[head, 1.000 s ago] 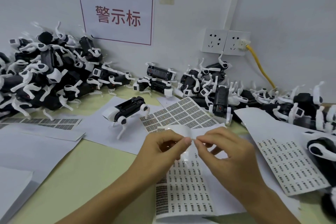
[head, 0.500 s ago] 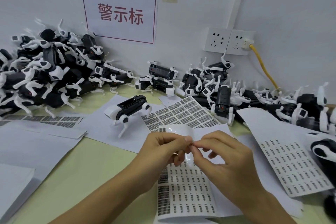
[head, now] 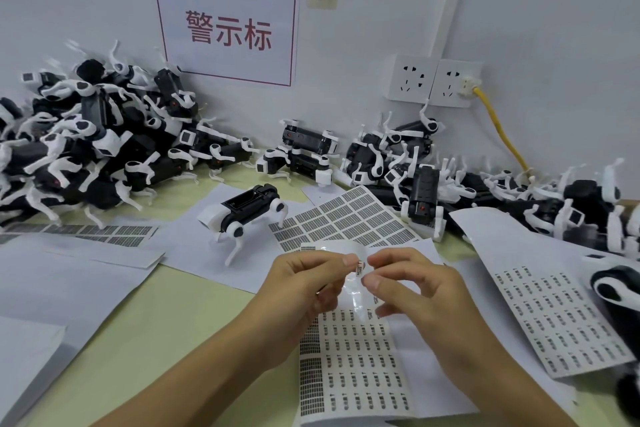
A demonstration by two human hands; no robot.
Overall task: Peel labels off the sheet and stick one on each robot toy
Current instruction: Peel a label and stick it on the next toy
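Near: label sheet (head: 353, 357) on the bench (head: 145, 340), its far edge curled up. Left hand (head: 304, 291) pinches that edge; right hand (head: 412, 291) pinches one small label (head: 360, 267) between them. Beyond, far-left of both hands and nearer the left: standing robot toy (head: 242, 215), long axis running left-right. Far: piled toys (head: 86, 149).

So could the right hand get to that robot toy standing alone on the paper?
Probably yes: the standing robot toy has bare paper around it, but the right hand is pinching a label with the left hand.
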